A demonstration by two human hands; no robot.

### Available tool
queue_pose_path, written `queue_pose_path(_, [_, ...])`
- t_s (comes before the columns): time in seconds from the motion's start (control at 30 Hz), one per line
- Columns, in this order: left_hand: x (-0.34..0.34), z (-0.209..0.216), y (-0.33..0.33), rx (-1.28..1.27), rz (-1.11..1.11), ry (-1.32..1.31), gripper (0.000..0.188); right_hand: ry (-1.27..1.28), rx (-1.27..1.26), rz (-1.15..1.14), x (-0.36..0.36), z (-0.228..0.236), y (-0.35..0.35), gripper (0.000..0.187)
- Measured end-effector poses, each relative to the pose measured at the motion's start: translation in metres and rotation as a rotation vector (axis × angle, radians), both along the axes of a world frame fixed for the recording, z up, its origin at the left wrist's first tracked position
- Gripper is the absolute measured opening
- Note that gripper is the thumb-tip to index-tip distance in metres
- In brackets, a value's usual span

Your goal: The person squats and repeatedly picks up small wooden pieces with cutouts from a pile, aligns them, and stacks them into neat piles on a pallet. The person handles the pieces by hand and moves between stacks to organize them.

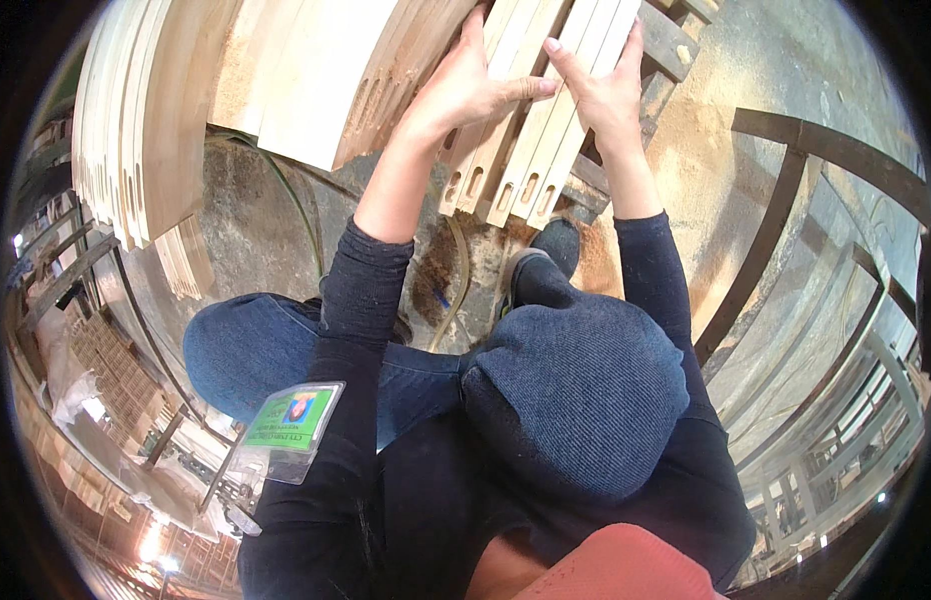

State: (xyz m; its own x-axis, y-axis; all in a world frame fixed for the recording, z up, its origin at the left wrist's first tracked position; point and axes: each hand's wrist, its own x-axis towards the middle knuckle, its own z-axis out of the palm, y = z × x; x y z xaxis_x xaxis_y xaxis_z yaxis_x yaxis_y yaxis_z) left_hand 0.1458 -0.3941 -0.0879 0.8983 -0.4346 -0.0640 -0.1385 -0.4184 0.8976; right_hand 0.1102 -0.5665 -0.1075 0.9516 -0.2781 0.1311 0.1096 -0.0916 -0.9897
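Several long, pale wooden slats (514,188) lie side by side at the top middle, with oval slots cut near their close ends. A darker gap runs between the left slats and the right ones. My left hand (466,90) grips the row from its left, its thumb stretched across the top and its fingertips partly hidden. On the other side, my right hand (608,98) clasps the right edge, with the thumb lying over the top faces. The two thumbs come close together. The far ends of the slats run out of the picture.
Stacked wooden boards (306,110) stand left of the slats, with another slotted stack (136,130) farther left. Wooden supports (671,48) show beneath the row. A brown metal frame (761,250) stands at the right. Sawdust (691,150) and a hose (462,265) lie on the floor.
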Motion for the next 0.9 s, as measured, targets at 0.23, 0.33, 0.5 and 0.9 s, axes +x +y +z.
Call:
queue_pose_path(0.23, [-0.013,0.005,-0.014,0.317,0.118,-0.089,0.128,0.099,0.173,-0.042,-0.008,-0.022,-0.011,0.090])
queue_pose_path(0.33, [-0.028,0.023,-0.041,0.415,0.140,-0.032,0.137,0.054,0.470,-0.053,-0.008,-0.012,-0.008,0.084])
queue_pose_path(0.5, [-0.037,0.030,-0.067,0.606,0.196,-0.046,0.146,0.063,0.836,0.037,-0.012,-0.002,-0.013,0.087])
queue_pose_path(0.9, [-0.025,0.041,-0.057,0.642,0.174,-0.113,0.141,0.268,0.738,-0.032,-0.025,-0.027,-0.030,0.056])
